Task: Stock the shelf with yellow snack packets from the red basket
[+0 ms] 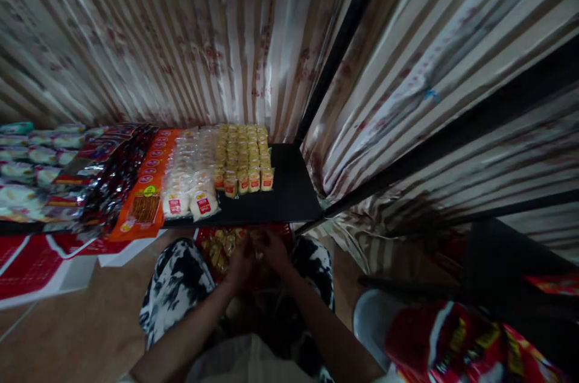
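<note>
A red basket sits between my knees, just below the shelf edge, with small yellow wrapped snack packets in it. My left hand is over the basket, fingers curled together. Close beside it, my right hand bends its fingers inward in a pinch. Dim light and the fingers hide what either hand grips. On the black shelf ahead, matching yellow packets stand in tight rows, with the front ones showing red labels.
Left along the shelf lie white round packs, an orange snack bag, dark shiny bags and white-green packs. Red-and-white boxes stand below. Black frame bars and a striped curtain enclose the shelf; red bags lie at right.
</note>
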